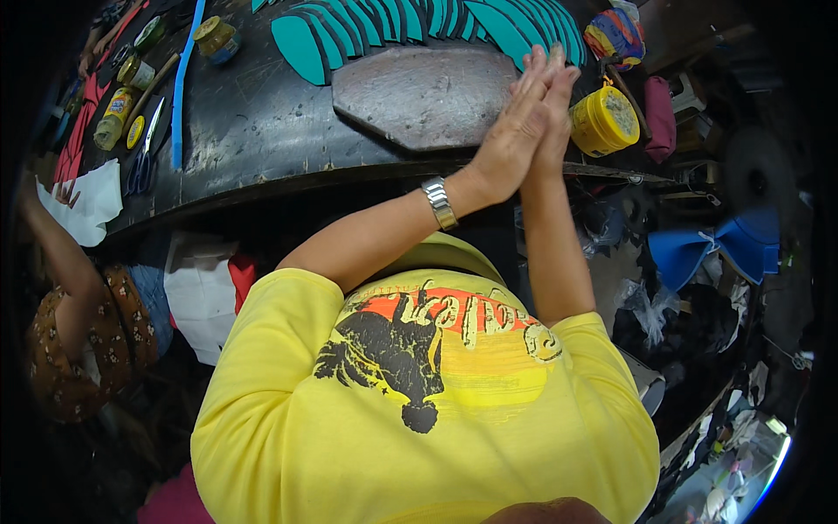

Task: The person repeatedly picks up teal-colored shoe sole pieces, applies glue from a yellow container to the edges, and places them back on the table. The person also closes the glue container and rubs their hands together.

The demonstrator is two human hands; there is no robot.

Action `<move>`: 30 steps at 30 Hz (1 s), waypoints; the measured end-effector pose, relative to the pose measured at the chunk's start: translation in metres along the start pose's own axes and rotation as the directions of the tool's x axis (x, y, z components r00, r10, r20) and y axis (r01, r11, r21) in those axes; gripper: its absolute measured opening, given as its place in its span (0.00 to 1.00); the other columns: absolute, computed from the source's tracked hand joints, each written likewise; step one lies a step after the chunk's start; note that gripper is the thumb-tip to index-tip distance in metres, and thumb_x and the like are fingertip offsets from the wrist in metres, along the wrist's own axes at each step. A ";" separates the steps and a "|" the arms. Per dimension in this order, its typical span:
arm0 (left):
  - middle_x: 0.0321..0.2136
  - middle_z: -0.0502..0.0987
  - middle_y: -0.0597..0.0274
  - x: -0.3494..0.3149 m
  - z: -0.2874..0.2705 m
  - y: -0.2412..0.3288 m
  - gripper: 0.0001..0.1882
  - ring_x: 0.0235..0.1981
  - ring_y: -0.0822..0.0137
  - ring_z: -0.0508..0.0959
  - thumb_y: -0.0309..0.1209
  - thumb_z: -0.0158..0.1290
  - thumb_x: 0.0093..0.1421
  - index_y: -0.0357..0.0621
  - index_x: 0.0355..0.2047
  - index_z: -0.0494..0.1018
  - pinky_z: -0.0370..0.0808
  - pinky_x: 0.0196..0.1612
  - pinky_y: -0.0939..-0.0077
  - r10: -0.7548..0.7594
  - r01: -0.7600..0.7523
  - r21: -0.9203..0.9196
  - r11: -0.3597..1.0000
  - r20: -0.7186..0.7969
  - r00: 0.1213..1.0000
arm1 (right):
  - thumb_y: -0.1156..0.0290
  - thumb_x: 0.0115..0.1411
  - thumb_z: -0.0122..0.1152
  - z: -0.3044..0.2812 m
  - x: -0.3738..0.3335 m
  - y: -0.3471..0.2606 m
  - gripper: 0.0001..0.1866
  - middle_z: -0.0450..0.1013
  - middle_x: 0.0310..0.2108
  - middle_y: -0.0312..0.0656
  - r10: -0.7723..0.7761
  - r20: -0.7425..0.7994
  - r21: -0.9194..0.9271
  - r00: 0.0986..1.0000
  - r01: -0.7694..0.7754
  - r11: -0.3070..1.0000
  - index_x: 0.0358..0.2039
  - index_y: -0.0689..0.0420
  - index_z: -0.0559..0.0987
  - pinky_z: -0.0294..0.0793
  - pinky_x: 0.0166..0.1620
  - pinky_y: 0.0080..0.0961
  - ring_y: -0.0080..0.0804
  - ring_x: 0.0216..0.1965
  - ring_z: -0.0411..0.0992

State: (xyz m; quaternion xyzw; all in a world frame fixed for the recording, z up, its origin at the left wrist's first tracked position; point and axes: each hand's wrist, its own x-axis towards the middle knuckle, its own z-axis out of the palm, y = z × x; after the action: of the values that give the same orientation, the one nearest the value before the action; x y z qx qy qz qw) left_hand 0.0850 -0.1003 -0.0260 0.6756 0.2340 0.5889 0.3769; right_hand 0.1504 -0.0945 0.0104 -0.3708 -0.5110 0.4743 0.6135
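My left hand [506, 148], with a metal watch at its wrist, lies palm to palm against my right hand [553, 118]. The fingers of both are stretched out and point away from me. Whether anything is between the palms is hidden. The hands are above the right end of a worn grey-brown slab [419, 96] with cut corners. Beyond the slab, teal pieces [298, 45] with dark undersides and rounded ends overlap in long rows. My fingertips reach the right end of these rows in the picture; contact cannot be made out.
Right of my hands stands a yellow tub [605, 120]. On the dark table [253, 131] to the left are scissors [148, 148], a blue strip [183, 96] and several jars [216, 40]. Another person's arm [65, 240] reaches toward white sheet material [92, 203] at far left.
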 end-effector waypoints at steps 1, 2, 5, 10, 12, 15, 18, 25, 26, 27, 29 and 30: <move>0.71 0.46 0.44 0.005 -0.010 -0.001 0.31 0.73 0.53 0.41 0.42 0.29 0.74 0.37 0.70 0.44 0.38 0.72 0.63 -0.005 0.005 -0.035 0.999 0.004 1.000 | 0.40 0.71 0.28 0.005 -0.012 0.001 0.41 0.47 0.72 0.44 0.026 0.005 -0.004 1.000 -0.026 1.000 0.71 0.60 0.48 0.45 0.70 0.31 0.35 0.72 0.46; 0.70 0.48 0.44 0.011 -0.018 -0.003 0.31 0.73 0.53 0.42 0.43 0.29 0.74 0.37 0.70 0.45 0.39 0.72 0.63 -0.015 0.016 -0.071 0.997 0.007 1.000 | 0.39 0.71 0.28 0.011 -0.024 0.003 0.41 0.47 0.72 0.44 0.076 0.014 0.026 0.997 -0.076 0.997 0.71 0.60 0.48 0.46 0.70 0.31 0.35 0.72 0.46; 0.70 0.51 0.46 0.030 -0.030 -0.006 0.30 0.73 0.52 0.42 0.43 0.28 0.74 0.40 0.70 0.45 0.39 0.72 0.63 -0.169 0.125 -0.314 0.941 -0.118 0.978 | 0.38 0.70 0.28 0.020 -0.036 0.006 0.42 0.47 0.72 0.45 0.179 0.024 0.090 0.984 -0.181 0.979 0.71 0.60 0.48 0.46 0.70 0.31 0.35 0.72 0.46; 0.72 0.38 0.47 0.014 0.003 0.000 0.29 0.73 0.56 0.35 0.43 0.24 0.74 0.48 0.72 0.44 0.37 0.72 0.65 0.054 -0.046 0.106 0.993 -0.074 0.996 | 0.36 0.69 0.29 0.003 0.037 0.004 0.44 0.46 0.72 0.46 0.095 -0.013 0.058 0.995 -0.094 0.994 0.71 0.60 0.47 0.46 0.69 0.31 0.35 0.72 0.46; 0.71 0.44 0.51 0.015 -0.003 -0.002 0.30 0.73 0.57 0.42 0.44 0.25 0.74 0.44 0.71 0.44 0.40 0.72 0.68 -0.006 0.009 0.042 0.999 -0.080 0.997 | 0.35 0.68 0.29 0.008 0.037 0.001 0.45 0.46 0.72 0.46 0.083 -0.084 0.009 0.993 -0.083 0.997 0.72 0.58 0.46 0.46 0.69 0.31 0.36 0.71 0.47; 0.70 0.51 0.51 0.026 -0.032 -0.006 0.33 0.70 0.59 0.53 0.49 0.31 0.73 0.44 0.71 0.46 0.48 0.70 0.70 -0.286 0.276 -0.107 0.955 -0.091 0.954 | 0.36 0.68 0.31 0.028 -0.010 -0.010 0.44 0.45 0.72 0.46 0.229 0.048 0.075 0.972 -0.232 0.970 0.72 0.58 0.46 0.44 0.70 0.31 0.36 0.72 0.46; 0.66 0.58 0.47 0.041 -0.049 -0.006 0.39 0.66 0.63 0.60 0.58 0.36 0.69 0.44 0.70 0.48 0.52 0.68 0.68 -0.627 0.555 -0.458 0.694 -0.007 0.779 | 0.37 0.68 0.36 0.034 -0.022 -0.025 0.45 0.46 0.72 0.48 0.361 -0.006 0.235 0.933 -0.349 0.907 0.71 0.62 0.48 0.41 0.71 0.32 0.37 0.72 0.44; 0.72 0.44 0.50 0.022 -0.020 -0.007 0.38 0.71 0.63 0.49 0.54 0.35 0.71 0.45 0.72 0.42 0.46 0.70 0.71 -0.441 0.402 -0.362 0.841 -0.029 0.897 | 0.29 0.64 0.33 0.016 0.033 0.016 0.51 0.52 0.69 0.48 0.017 -0.021 -0.051 1.000 -0.018 0.999 0.68 0.66 0.55 0.43 0.69 0.29 0.35 0.68 0.50; 0.72 0.42 0.53 0.021 -0.024 -0.011 0.40 0.73 0.64 0.43 0.55 0.36 0.71 0.44 0.72 0.40 0.45 0.70 0.70 -0.423 0.398 -0.392 0.829 0.025 0.906 | 0.27 0.63 0.31 0.019 0.028 0.025 0.52 0.53 0.68 0.47 0.024 -0.070 0.024 0.997 -0.023 0.999 0.67 0.65 0.56 0.43 0.69 0.28 0.35 0.68 0.50; 0.71 0.47 0.55 0.022 -0.027 -0.013 0.39 0.70 0.65 0.48 0.55 0.39 0.70 0.44 0.70 0.46 0.48 0.69 0.72 -0.490 0.452 -0.436 0.778 0.029 0.871 | 0.28 0.63 0.31 0.020 0.021 0.028 0.52 0.52 0.68 0.47 0.052 -0.024 0.015 0.998 -0.051 0.999 0.68 0.65 0.55 0.43 0.70 0.28 0.36 0.69 0.49; 0.67 0.58 0.59 0.021 -0.035 -0.016 0.37 0.65 0.68 0.59 0.56 0.46 0.67 0.45 0.67 0.58 0.53 0.66 0.75 -0.650 0.569 -0.536 0.624 0.048 0.758 | 0.29 0.63 0.33 0.023 0.004 0.024 0.51 0.51 0.69 0.47 0.116 0.069 0.105 0.991 -0.123 0.987 0.68 0.64 0.54 0.42 0.70 0.29 0.36 0.70 0.46; 0.72 0.45 0.54 0.023 -0.041 -0.015 0.44 0.71 0.62 0.48 0.54 0.46 0.67 0.41 0.71 0.43 0.49 0.69 0.69 -0.626 0.556 -0.575 0.600 0.095 0.774 | 0.29 0.64 0.34 0.027 -0.002 0.021 0.50 0.50 0.69 0.47 0.145 0.124 0.187 0.982 -0.166 0.968 0.69 0.63 0.52 0.42 0.70 0.30 0.36 0.71 0.45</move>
State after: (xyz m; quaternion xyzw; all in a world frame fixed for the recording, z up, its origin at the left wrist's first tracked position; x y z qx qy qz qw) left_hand 0.0521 -0.0639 -0.0227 0.3778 0.2774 0.5106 0.7208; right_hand 0.1201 -0.0918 -0.0045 -0.3210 -0.4637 0.5886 0.5792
